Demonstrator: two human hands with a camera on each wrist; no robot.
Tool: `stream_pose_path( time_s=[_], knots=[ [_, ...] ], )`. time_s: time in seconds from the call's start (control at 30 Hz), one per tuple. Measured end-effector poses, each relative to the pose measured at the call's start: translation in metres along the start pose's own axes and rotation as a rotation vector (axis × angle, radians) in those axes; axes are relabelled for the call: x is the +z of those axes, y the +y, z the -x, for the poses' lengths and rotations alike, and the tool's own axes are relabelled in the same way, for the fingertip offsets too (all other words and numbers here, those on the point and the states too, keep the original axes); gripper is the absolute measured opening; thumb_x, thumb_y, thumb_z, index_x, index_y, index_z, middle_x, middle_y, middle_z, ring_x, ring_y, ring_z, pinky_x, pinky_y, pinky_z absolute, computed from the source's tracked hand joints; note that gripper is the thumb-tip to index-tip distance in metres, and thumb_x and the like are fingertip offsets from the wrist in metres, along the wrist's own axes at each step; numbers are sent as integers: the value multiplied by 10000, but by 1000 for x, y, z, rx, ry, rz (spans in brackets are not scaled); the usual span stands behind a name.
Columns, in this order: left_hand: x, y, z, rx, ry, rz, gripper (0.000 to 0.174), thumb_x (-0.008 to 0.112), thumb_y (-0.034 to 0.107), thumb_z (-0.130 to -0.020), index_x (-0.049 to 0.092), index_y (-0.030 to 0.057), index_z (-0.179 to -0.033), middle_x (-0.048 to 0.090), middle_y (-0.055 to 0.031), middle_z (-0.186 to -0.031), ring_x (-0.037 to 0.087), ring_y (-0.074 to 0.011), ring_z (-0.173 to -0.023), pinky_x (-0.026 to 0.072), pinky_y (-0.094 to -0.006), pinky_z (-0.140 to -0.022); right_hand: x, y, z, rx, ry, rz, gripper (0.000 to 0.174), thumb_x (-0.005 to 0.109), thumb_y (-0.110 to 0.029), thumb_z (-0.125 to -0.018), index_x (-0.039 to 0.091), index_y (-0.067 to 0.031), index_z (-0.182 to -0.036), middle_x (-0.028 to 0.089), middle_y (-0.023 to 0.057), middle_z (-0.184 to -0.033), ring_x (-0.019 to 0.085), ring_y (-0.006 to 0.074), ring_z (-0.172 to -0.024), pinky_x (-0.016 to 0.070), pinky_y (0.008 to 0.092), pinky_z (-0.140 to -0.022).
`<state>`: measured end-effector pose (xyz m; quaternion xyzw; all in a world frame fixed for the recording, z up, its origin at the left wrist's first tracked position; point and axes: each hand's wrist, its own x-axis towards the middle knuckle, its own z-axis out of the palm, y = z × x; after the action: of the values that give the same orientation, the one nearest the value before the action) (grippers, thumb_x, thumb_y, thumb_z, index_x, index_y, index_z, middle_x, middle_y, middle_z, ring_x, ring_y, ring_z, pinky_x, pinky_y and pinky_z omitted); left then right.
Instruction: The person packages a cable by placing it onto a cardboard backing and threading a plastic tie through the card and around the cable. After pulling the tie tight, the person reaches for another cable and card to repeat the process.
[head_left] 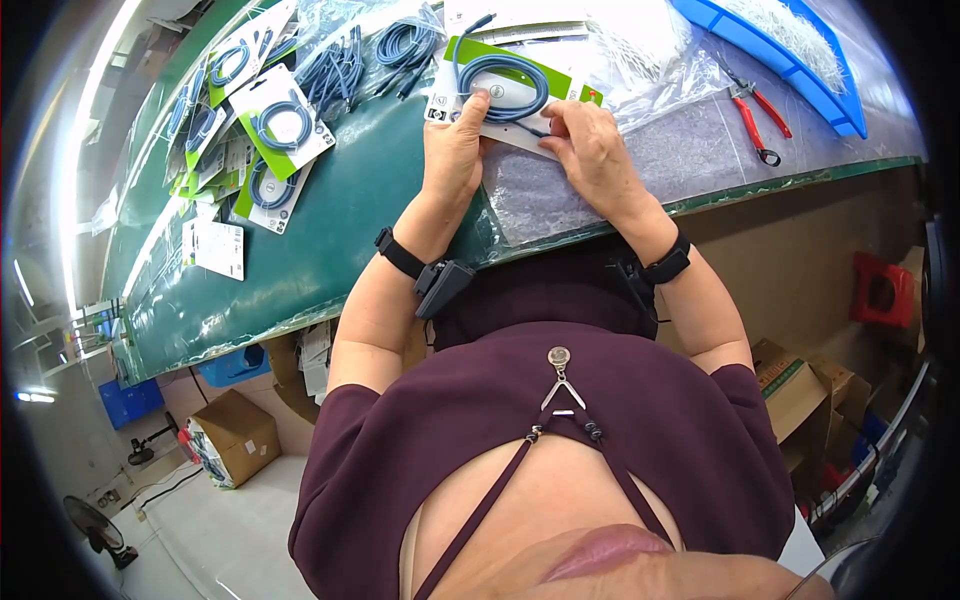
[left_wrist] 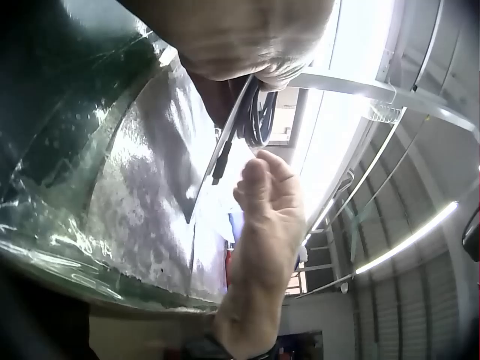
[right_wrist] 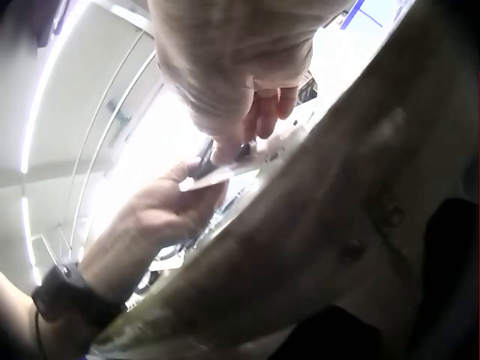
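A green table (head_left: pixel 370 215) is filling the upper part of the head view, and a person in a dark purple shirt (head_left: pixel 600 400) is facing its near edge. At the far right of the table a blue tray (head_left: pixel 745 40) is holding pale, thin strands. A clear plastic sheet (head_left: pixel 535 210) is lying on the table beneath the hands. On the left a pile of carded cables (head_left: pixel 285 125) is spreading, some cards overlapping, and just beside it bundles of loose blue cables (head_left: pixel 335 68) are lying. Pliers (head_left: pixel 748 122) with red handles are resting near the tray, their handles spreading apart.

Between the two hands, above the sheet, a white and green card (head_left: pixel 515 138) is tilting, with a coiled blue cable (head_left: pixel 545 85) lying against its face. The left hand (head_left: pixel 453 160) is holding the card's left side, its grip closing firmly, the thumb pressing on the front by the coil and the fingers going behind. The right hand (head_left: pixel 598 155) is working at the lower right of the coil, its fingers bending and the thumb standing only a little apart from the index finger. Whether it is pinching the cable, one cannot tell. A small dark plug (left_wrist: pixel 220 169) is sticking out from the coil, lying beside the card.
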<state>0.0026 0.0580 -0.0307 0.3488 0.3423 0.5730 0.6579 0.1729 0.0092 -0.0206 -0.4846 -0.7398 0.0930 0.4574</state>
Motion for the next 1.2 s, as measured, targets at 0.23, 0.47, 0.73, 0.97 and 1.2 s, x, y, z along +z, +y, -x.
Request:
stream_pose_path(
  time_s=[0.23, 0.47, 0.73, 0.97, 1.2],
  knots=[
    [11, 2, 9, -34, -60, -93, 213, 622, 79, -883, 582, 15, -1082, 644, -51, -945, 638, -124, -791, 569, -292, -655, -30, -4, -71, -403, 50, 141, 394, 703, -75, -749, 605, -115, -1128, 589, 43, -937, 551, 218, -951, 433, 336, -854],
    [16, 5, 16, -10, -65, -28, 236, 632, 106, -885, 578, 29, -1101, 640, -43, -957, 627, -105, -790, 562, -273, -657, 3, 26, -77, -390, -15, 196, 351, 685, -176, -784, 610, -162, -1127, 582, 17, -1025, 508, 205, -1052, 365, 364, -948],
    [9, -8, 8, 48, -61, -4, 244, 626, 125, -894, 564, 50, -1118, 633, -29, -971, 627, -109, -813, 551, -267, -668, 5, 19, -65, -235, 51, 227, 256, 682, -155, -799, 592, -102, -1033, 580, 43, -980, 520, 236, -993, 401, 377, -843],
    [5, -7, 8, 52, -39, -13, 229, 611, 135, -904, 550, 63, -1113, 634, -39, -982, 643, -132, -821, 571, -305, -687, 16, 11, -43, -64, 40, 102, 258, 681, -142, -800, 575, -73, -1025, 567, 96, -1023, 538, 276, -979, 446, 395, -792],
    [-3, -6, 3, -6, -7, 62, 220, 630, 95, -883, 561, 42, -1085, 636, -42, -970, 639, -125, -827, 567, -295, -677, 7, 6, -30, -157, -49, -53, 272, 715, -139, -765, 587, -66, -994, 537, 126, -1129, 539, 296, -1018, 449, 391, -841]
  ],
)
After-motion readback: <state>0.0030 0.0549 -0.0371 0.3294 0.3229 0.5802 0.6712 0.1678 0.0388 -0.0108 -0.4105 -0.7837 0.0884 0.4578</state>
